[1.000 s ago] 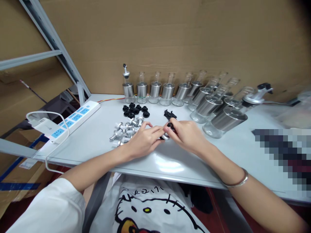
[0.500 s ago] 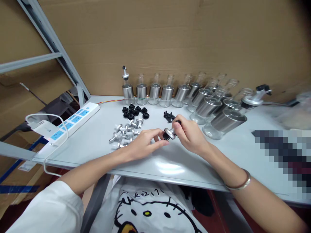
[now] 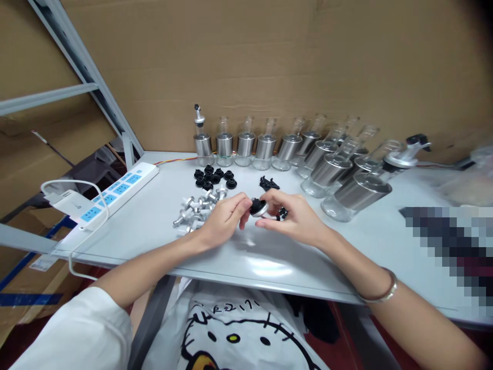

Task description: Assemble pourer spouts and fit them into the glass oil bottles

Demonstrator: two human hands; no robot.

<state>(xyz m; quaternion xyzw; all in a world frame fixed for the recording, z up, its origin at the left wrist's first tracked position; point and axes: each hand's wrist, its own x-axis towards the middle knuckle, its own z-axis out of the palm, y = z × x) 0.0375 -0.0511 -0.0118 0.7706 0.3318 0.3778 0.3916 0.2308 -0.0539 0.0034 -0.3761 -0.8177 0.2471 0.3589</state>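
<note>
Both hands meet just above the grey table (image 3: 146, 226). My right hand (image 3: 292, 216) pinches a small silver pourer cap (image 3: 259, 207) with a black plug in it. My left hand (image 3: 222, 220) touches the same cap from the left with its fingertips. Several loose silver caps (image 3: 196, 211) lie in a pile just left of my left hand. A cluster of black rubber plugs (image 3: 214, 176) lies behind them. Black lever pieces (image 3: 268, 183) lie behind my right hand.
A row of glass-and-steel oil bottles (image 3: 265, 146) lines the cardboard wall and curves to the right; two carry pourer tops (image 3: 408, 150). A white and blue power strip (image 3: 115, 190) lies at the left edge. A metal rack frame (image 3: 88, 77) rises at left.
My right hand lifted the cap off the table and turned it; my left hand rose from the surface and closed in on it from the left.
</note>
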